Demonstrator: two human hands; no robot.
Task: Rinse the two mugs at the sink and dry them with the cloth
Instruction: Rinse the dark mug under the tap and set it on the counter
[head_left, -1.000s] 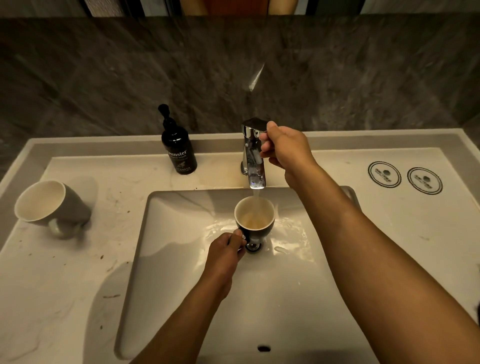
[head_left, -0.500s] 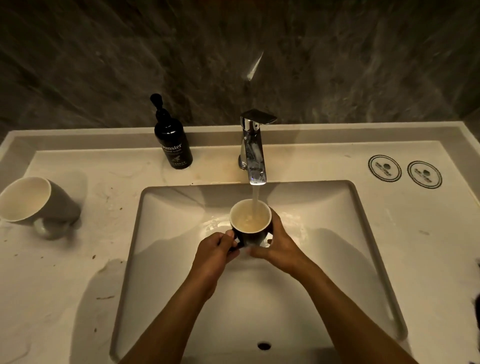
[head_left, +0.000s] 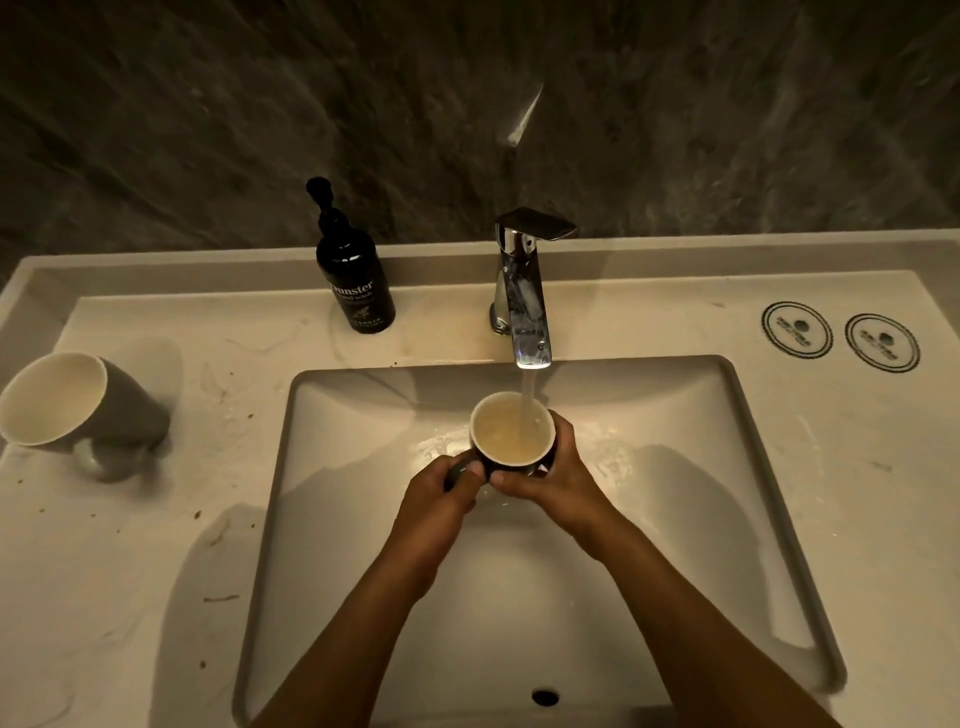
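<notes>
A dark mug (head_left: 511, 431) with a pale inside stands upright over the sink basin (head_left: 363, 519), under the chrome tap (head_left: 522, 291). Water runs from the spout into it and it is nearly full. My left hand (head_left: 441, 499) grips its handle on the near left. My right hand (head_left: 553, 467) wraps around its right side. A second grey mug (head_left: 78, 405) lies on its side on the counter at far left, mouth toward me. No cloth is in view.
A black pump bottle of hand wash (head_left: 353, 275) stands left of the tap. Two round printed coasters (head_left: 797, 330) lie on the counter at the right. A dark stone wall rises behind the counter. Small brown specks dot the left counter.
My right hand left the tap lever and came down to clasp the mug's right side. Water kept running and the mug has filled up.
</notes>
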